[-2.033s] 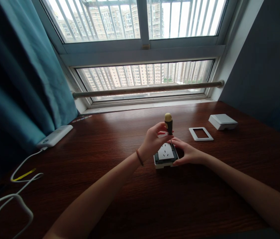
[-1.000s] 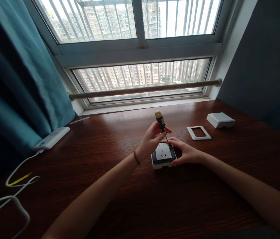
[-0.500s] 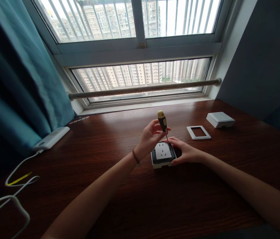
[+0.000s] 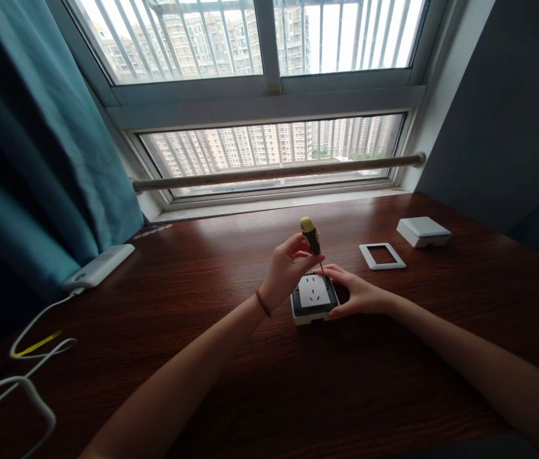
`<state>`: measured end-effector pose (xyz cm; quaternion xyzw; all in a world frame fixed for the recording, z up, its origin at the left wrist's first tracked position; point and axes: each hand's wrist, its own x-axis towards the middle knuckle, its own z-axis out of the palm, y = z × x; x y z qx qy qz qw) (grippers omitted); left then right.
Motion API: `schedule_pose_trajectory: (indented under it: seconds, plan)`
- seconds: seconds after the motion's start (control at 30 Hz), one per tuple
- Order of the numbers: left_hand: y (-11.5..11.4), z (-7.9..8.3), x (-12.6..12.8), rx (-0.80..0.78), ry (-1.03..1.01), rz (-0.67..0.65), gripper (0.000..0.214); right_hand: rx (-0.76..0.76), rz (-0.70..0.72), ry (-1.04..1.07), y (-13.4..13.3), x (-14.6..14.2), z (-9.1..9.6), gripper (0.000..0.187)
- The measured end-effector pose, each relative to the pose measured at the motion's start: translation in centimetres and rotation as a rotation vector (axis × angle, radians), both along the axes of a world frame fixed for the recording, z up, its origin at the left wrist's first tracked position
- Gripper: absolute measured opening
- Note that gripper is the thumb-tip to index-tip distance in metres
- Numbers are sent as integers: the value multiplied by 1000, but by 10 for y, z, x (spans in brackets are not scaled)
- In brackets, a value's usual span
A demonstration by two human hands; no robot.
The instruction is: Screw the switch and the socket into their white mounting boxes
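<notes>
A wall socket (image 4: pixel 314 291) with a white face and dark surround sits on its white box on the wooden table. My left hand (image 4: pixel 288 268) is closed around a yellow and black screwdriver (image 4: pixel 310 236), held nearly upright. Its shaft reaches down to the right side of the socket's dark surround; the exact contact of the tip is too small to make out. My right hand (image 4: pixel 356 290) grips the socket box from its right side, thumb at the near edge and fingers at the far edge.
To the right of the hands lies a white square frame (image 4: pixel 396 264), with a white box (image 4: pixel 423 231) beyond it. At the left are a white power strip (image 4: pixel 99 266), its cable (image 4: pixel 34 376) and a yellow strip (image 4: pixel 39 343). A window rail (image 4: pixel 279 172) runs behind the table.
The screwdriver handle has tipped slightly to the left and my left hand's fingers have shifted on it. My right hand and the socket have stayed in place.
</notes>
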<state>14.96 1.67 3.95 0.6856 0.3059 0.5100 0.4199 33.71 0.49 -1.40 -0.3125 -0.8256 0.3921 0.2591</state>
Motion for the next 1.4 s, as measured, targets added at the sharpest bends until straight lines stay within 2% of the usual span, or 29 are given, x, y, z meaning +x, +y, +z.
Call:
schedule_pose_trajectory:
  seconds: [0.13, 0.23, 0.47, 0.53, 0.7, 0.83, 0.93, 1.13, 1.2, 1.3, 1.4]
  plan:
    - [-3, 2, 1, -16, -44, -88, 31, -4, 0, 2, 0, 0, 0, 86]
    - [-4, 2, 1, 8, -48, -100, 29, 0, 2, -1, 1, 0, -1, 85]
    - [-3, -1, 1, 67, 58, 49, 32, 14, -16, -31, 2, 2, -4, 86]
    - [-3, -1, 0, 88, 100, 49, 34, 12, -25, -32, 2, 2, -5, 87]
    - [-3, 1, -1, 38, 58, -48, 43, 2, -11, -16, 2, 0, -2, 85]
    - [-5, 4, 0, 30, 12, -138, 32, 3, -1, -11, 1, -1, 0, 85]
    - [-6, 4, 1, 56, 19, -92, 27, 2, -3, -19, 1, 0, -1, 85]
    - [-3, 1, -1, 112, 87, 89, 24, -6, -1, 2, 1, 1, -2, 86]
    - [-3, 2, -1, 97, 82, 67, 27, -14, 2, 3, 1, 1, -2, 86]
    - [-6, 5, 0, 38, 17, -42, 32, -9, 1, -10, 1, 1, 0, 86]
    - [-7, 5, 2, 28, -51, -134, 27, 4, 0, -16, 1, 0, 0, 86]
